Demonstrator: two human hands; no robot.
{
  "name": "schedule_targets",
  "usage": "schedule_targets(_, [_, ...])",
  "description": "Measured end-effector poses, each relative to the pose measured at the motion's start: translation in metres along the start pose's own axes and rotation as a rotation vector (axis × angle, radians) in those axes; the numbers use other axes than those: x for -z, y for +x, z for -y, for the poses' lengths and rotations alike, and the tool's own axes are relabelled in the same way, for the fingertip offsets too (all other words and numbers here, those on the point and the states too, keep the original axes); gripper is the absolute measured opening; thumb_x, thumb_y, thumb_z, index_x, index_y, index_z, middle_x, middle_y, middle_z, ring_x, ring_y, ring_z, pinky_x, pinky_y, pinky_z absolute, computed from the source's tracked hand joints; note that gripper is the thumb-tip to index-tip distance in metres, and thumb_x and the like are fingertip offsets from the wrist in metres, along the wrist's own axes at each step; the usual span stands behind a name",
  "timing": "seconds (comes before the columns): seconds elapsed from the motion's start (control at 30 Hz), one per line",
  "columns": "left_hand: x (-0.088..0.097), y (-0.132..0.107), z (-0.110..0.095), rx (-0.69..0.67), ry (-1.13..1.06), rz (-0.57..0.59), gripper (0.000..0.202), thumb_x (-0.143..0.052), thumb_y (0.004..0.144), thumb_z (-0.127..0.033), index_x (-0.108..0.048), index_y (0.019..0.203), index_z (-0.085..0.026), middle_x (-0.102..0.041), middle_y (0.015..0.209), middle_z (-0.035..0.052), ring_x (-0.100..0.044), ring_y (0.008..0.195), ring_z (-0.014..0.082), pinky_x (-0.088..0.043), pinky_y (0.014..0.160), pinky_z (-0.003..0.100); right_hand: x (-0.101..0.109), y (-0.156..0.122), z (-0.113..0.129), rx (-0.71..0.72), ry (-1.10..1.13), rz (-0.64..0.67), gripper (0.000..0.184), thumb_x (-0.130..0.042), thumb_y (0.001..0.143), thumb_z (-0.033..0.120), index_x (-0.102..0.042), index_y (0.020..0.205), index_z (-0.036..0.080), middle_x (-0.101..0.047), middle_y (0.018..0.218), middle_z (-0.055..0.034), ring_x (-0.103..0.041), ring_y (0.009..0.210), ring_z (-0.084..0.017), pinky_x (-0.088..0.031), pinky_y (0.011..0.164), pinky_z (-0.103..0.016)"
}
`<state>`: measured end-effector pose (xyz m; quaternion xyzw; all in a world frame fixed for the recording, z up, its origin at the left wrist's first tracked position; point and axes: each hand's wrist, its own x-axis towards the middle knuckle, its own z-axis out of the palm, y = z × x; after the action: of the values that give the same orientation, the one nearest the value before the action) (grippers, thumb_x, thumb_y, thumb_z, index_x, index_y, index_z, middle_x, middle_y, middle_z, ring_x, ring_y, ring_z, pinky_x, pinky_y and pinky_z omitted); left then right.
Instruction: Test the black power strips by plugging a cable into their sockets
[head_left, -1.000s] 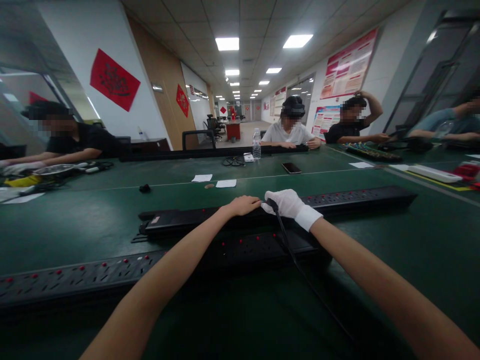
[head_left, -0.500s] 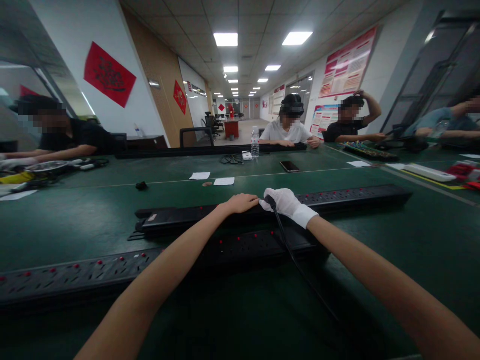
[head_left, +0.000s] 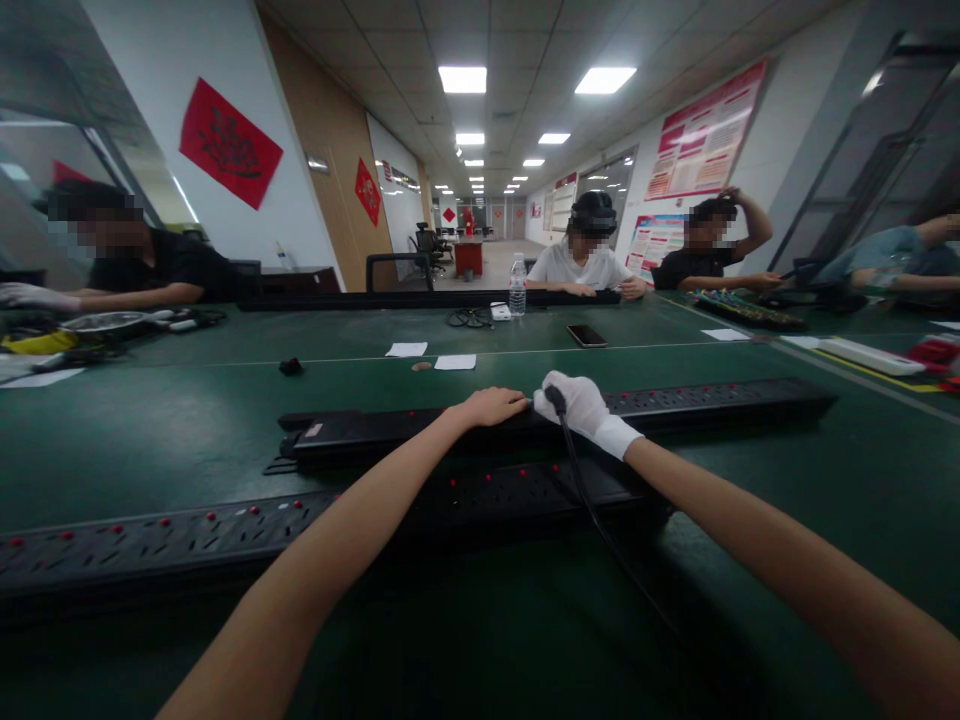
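Two long black power strips lie across the green table, one behind the other, both with rows of sockets and red dots. On the middle of the far power strip point(head_left: 720, 400) is my bare left hand point(head_left: 491, 406), its fingers close together over the top and pointing right. Just right of it, my white-gloved right hand point(head_left: 577, 408) is closed around a black plug point(head_left: 555, 399) above the same strip. The plug's pins are hidden. From it a black cord point(head_left: 592, 505) runs down toward me. My left forearm partly covers the near power strip point(head_left: 150, 545).
Beyond the strips lie white paper slips point(head_left: 455, 362), a small black object point(head_left: 291, 367), a phone point(head_left: 586, 336) and a water bottle point(head_left: 517, 286). Another long black strip point(head_left: 375, 299) lies at the far edge. Several people sit around the table; cables point(head_left: 112, 330) lie at left.
The view has shifted slightly, so everything sits a little farther right. Both hands keep their places on the far strip, the plug still in my right hand. The left co-worker's gloved hand has lifted.
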<state>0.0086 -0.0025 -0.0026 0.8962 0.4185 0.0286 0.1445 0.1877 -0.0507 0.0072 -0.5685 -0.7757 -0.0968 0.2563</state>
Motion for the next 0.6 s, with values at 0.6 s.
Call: schedule_targets(0.6, [0.012, -0.003, 0.031, -0.001, -0.295, 0.0, 0.043, -0.041, 0.078, -0.052, -0.065, 0.093, -0.018, -0.065, 0.09, 0.0009, -0.056, 0.082, 0.0186, -0.041, 0.075, 0.027, -0.003, 0.006, 0.033, 0.119, -0.039, 0.196, 0.034, -0.035, 0.089, 0.041, -0.049, 0.114, 0.023, -0.052, 0.115, -0.0059, -0.049, 0.101, -0.019, -0.036, 0.09, -0.044])
